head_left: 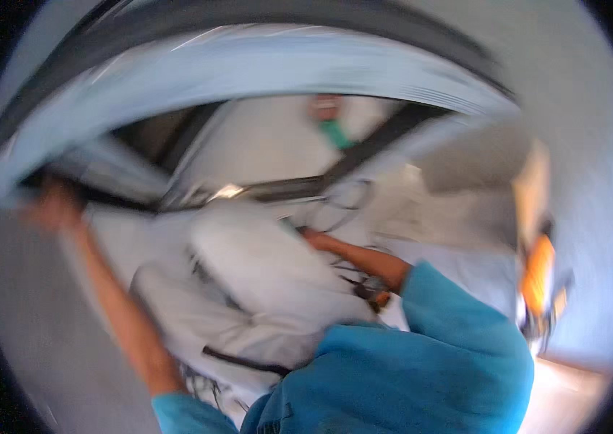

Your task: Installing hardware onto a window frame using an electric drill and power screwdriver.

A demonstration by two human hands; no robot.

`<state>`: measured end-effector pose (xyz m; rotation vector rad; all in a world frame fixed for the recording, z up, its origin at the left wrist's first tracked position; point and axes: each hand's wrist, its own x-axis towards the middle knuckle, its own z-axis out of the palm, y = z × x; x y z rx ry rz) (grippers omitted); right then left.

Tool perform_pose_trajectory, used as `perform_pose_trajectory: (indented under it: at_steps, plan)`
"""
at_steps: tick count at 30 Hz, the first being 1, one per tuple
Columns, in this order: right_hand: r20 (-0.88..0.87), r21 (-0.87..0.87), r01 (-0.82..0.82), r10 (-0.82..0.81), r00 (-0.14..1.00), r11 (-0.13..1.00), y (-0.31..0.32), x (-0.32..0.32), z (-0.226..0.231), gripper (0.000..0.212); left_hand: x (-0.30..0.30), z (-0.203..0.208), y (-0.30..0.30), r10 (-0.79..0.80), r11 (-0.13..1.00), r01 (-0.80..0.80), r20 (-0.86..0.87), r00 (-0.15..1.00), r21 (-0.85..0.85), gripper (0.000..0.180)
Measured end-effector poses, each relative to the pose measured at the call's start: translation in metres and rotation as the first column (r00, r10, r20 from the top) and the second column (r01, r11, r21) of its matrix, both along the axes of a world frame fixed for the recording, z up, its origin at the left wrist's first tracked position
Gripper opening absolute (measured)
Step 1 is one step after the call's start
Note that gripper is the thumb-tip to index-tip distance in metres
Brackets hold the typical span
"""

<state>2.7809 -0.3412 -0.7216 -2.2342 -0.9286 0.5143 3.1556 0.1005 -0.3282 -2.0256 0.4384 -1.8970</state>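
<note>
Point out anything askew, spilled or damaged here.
Nothing clearly spilled or damaged shows, though blur hides detail. Only the dark cable looks untidy, lying in loose, tangled-looking loops near the right hand.

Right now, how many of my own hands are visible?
2: your left hand, blurred, at the picture's far left; your right hand near the middle, beside your white trousers.

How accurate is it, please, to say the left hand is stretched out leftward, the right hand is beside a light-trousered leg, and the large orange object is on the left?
Only the last part is wrong: the head view shows the large orange object on the right. The left hand is stretched out leftward, the right hand beside a light-trousered leg.
</note>
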Motion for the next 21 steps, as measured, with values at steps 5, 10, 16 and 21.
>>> perform_pose_trajectory:
  at_steps: [5,10,16,21]
  plan:
    - [-0.702,-0.575,0.515,-0.707,0.089,0.636,-0.062,0.004,0.159,0.018,-0.036,0.003,-0.009,-0.316,0.49,-0.232,-0.419,0.851,-0.841,0.078]
    - [-0.106,-0.839,0.379,-0.798,0.593,0.392,-0.093,-0.006,0.18,0.021,-0.027,0.037,-0.025,-0.248,0.583,-0.096,-0.289,0.925,-0.806,0.079]
    - [-0.018,-0.582,0.73,-0.903,0.429,0.358,-0.11,-0.007,0.356,0.022,-0.038,0.056,-0.051,-0.497,0.513,-0.047,-0.342,0.798,-0.857,0.077]
    - [0.095,-0.011,0.973,-0.969,0.229,0.229,-0.051,-0.111,0.566,0.026,-0.05,0.064,-0.052,-0.611,0.438,-0.118,-0.391,0.689,-0.891,0.07]
